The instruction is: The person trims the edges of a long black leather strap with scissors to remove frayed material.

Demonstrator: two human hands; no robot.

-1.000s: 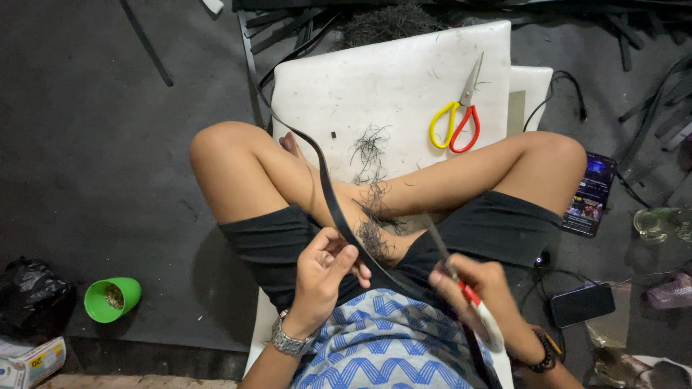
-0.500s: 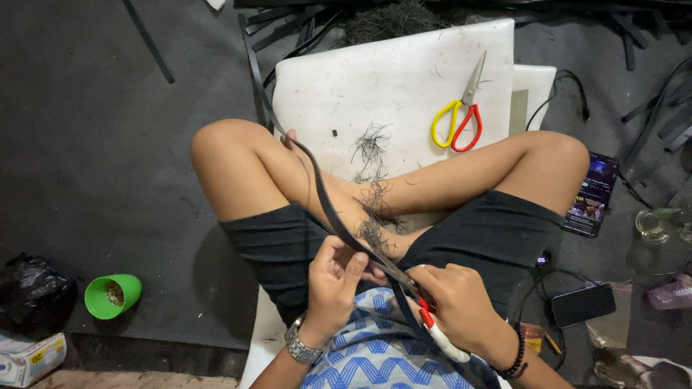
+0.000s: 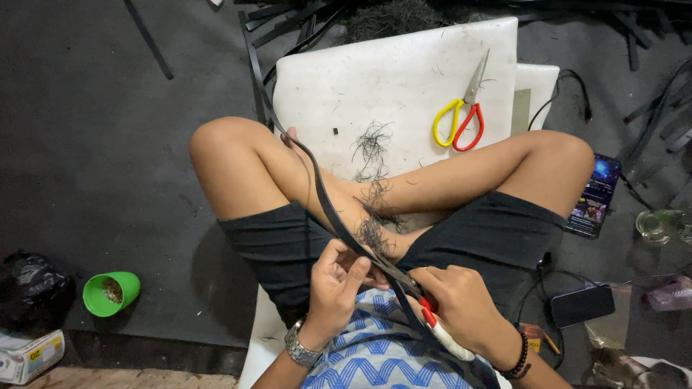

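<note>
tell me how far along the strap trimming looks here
Some is done: black shavings lie on the white board and the person's legs. In hand: the left hand pinches the black strap while the right hand works a red-and-white tool against it. Left: a long run of strap reaches past the knee, and more strips lie beyond the board.

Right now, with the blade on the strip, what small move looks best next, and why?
Probably draw the knife in the right hand a little further along the black strip, away from the left hand pinching it: black shavings already lie on the legs and the white board.
</note>
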